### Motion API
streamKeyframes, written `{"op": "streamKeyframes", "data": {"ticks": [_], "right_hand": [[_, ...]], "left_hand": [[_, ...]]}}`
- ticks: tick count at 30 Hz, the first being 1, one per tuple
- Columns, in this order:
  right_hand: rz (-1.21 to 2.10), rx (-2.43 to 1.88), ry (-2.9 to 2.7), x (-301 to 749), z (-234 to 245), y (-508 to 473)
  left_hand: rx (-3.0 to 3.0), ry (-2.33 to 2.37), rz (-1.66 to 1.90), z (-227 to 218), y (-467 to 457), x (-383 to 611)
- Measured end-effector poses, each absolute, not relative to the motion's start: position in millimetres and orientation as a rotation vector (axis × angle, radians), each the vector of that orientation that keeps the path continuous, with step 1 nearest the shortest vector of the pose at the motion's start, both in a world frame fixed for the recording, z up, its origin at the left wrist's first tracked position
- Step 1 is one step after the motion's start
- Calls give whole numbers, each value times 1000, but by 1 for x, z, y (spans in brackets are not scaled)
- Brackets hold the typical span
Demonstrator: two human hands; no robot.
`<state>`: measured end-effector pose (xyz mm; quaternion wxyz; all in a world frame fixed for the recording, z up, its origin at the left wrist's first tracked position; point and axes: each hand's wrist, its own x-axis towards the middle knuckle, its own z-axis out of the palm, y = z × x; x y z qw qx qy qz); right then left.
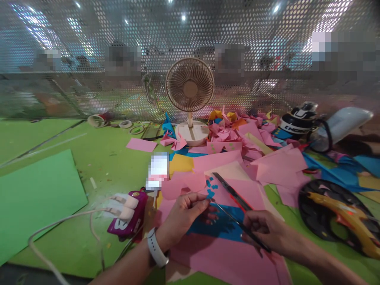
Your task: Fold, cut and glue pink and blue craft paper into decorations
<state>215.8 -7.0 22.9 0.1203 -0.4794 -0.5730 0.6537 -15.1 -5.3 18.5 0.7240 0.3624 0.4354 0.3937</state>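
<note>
My left hand (pixel 190 211), with a white band on its wrist, has thumb and forefinger pinched at the tip of a thin tool. Whatever small thing sits in that pinch, I cannot make it out. My right hand (pixel 264 225) grips the slim black-handled tool (pixel 252 234), whose fine metal shaft points left to the pinch. A black and red box cutter (pixel 231 190) slants across the paper, its lower end meeting my right fingers; I cannot tell whether they hold it. Small blue paper bits (pixel 211 184) lie beyond my left fingertips. Beneath my hands are blue paper (pixel 219 227) and pink sheets (pixel 225 257).
A desk fan (pixel 190 85) stands before a perforated screen (pixel 118 91). Pink paper scraps (pixel 228 132) heap beside it. Left are a phone (pixel 158 170), a purple power strip (pixel 128 217) with cables, and green card (pixel 38 198). Right are a black reel (pixel 311 225) and a jug (pixel 298 120).
</note>
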Motion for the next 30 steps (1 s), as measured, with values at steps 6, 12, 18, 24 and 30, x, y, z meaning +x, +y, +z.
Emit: {"op": "streamKeyframes", "data": {"ticks": [6,12,18,24,30], "right_hand": [[1912,-1390,-1681,217,21,-7],[1897,-1410,-1683,217,22,-7],[1884,-1453,-1645,216,24,-8],[1880,-1442,-1638,217,20,-8],[1870,-1445,-1646,217,21,-8]], "left_hand": [[808,976,860,18,-6,-15],[825,976,855,17,-5,-15],[838,978,859,18,-4,-16],[842,980,847,19,-4,-15],[844,999,846,20,-4,-16]]}}
